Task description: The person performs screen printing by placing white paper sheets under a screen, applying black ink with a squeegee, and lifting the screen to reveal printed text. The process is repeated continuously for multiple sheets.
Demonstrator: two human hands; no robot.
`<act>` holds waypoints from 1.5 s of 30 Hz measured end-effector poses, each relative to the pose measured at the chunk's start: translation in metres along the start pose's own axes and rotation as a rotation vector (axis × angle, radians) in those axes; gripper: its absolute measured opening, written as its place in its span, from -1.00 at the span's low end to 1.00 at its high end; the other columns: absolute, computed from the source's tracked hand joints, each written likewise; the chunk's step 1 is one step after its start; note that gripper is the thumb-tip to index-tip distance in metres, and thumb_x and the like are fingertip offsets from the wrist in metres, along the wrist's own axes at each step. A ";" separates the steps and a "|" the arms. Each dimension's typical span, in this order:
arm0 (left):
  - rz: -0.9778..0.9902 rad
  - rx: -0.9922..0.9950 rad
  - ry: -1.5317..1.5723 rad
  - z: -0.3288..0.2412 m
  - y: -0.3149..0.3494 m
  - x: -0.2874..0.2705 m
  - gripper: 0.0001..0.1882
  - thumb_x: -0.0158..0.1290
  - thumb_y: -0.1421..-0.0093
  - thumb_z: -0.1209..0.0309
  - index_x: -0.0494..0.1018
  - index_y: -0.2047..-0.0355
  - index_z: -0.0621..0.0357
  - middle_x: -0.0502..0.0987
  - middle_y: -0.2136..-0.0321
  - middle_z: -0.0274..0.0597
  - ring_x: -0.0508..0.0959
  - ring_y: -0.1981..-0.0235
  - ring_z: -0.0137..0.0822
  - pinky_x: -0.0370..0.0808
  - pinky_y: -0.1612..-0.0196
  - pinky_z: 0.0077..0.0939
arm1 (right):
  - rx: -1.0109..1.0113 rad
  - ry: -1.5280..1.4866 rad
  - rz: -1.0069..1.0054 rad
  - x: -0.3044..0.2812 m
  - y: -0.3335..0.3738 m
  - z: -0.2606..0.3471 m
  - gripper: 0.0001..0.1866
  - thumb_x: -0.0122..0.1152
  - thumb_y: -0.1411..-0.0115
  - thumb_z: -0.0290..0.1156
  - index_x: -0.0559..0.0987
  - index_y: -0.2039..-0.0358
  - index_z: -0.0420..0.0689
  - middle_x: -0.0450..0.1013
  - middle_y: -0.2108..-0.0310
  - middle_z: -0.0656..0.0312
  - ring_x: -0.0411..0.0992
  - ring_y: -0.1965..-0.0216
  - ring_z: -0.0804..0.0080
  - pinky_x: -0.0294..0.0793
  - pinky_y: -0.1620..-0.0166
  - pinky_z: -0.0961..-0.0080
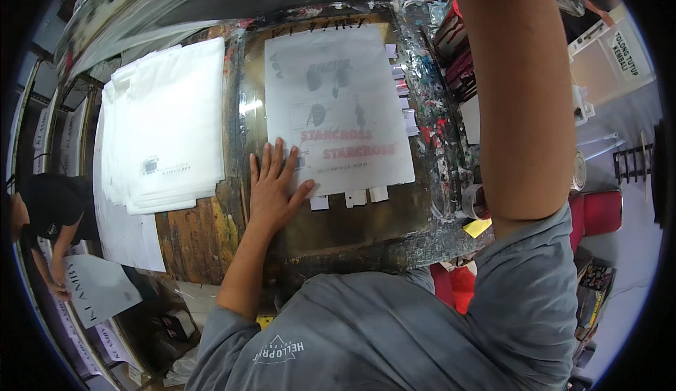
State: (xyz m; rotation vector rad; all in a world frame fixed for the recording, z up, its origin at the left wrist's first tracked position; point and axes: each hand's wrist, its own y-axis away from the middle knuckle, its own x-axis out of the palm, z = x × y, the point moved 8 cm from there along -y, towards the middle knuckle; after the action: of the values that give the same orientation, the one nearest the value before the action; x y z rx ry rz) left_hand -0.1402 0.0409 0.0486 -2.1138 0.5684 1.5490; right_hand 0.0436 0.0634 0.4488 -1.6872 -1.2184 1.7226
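A: Why are things laid out this way?

B: A glossy dark board [352,225] is set squarely before the body. The stack of white sheets [165,116] is placed to its left, presumably for easy reach. One translucent white sheet [331,53], marked in red and grey, is laid on the board; pale tabs [355,198] are lined along its right and lower edges, apparently as alignment stops.

A: And the hands?

B: The left hand [271,190] is laid flat across the sheet's lower left edge, fingers apart, nothing gripped; the sheet is seemingly steadied by it. The right arm [521,88] is lifted past the upper border, so the right hand's state cannot be told.

A: The surface?

B: The worktable [201,243] is stained brown, and its right side is spattered with paint.

A: The room?

B: At the left, shelving [74,123] is seen; before it, a white panel [105,296] is held by a co-worker [53,208]. At the right, a red chair [602,213] is seen, and yellow paper [477,227] is found by the table's edge.
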 end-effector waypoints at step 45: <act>-0.298 -0.481 0.668 0.088 0.143 -0.012 0.48 0.59 0.48 -0.31 0.39 -0.43 0.29 0.62 0.27 -0.15 0.52 0.25 -0.13 0.43 -0.01 -0.11 | 0.072 -0.321 0.887 0.412 0.141 -0.110 -0.43 0.19 -0.38 0.25 0.69 0.09 -0.06 0.67 0.19 -0.03 0.63 0.07 -0.11 0.57 0.04 -0.11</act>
State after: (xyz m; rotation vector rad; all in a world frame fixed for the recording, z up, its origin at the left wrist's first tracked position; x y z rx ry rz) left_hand -0.2936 -0.0231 0.0201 -2.9375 0.0584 0.8460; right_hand 0.1185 0.3544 0.1153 -2.1333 -0.4888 2.5750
